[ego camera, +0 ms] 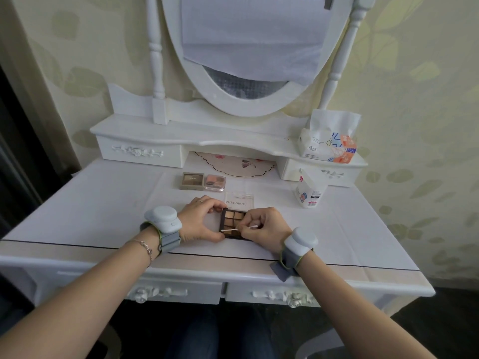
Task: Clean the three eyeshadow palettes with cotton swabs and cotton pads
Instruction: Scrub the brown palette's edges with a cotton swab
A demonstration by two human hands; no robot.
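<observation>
On the table [103,208] our left hand [201,220] grips the open palette [234,220]; our right hand [264,224] pinches a swab [239,228] lying left-right, tip leftward; writing illegible.

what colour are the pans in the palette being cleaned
Tan and brown shades in the dark-framed palette, seen in the head view.

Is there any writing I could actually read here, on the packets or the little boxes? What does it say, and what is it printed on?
"PURCOTON", or close to it, slightly blurred: on the flat clear packet behind the open palette.
Tissue pack: dark characters and small print, too blurred to read.
Cotton swab bag: red tag, black label and barcode, too small to read.
Brown palette: faint lid mark, unreadable.
</observation>
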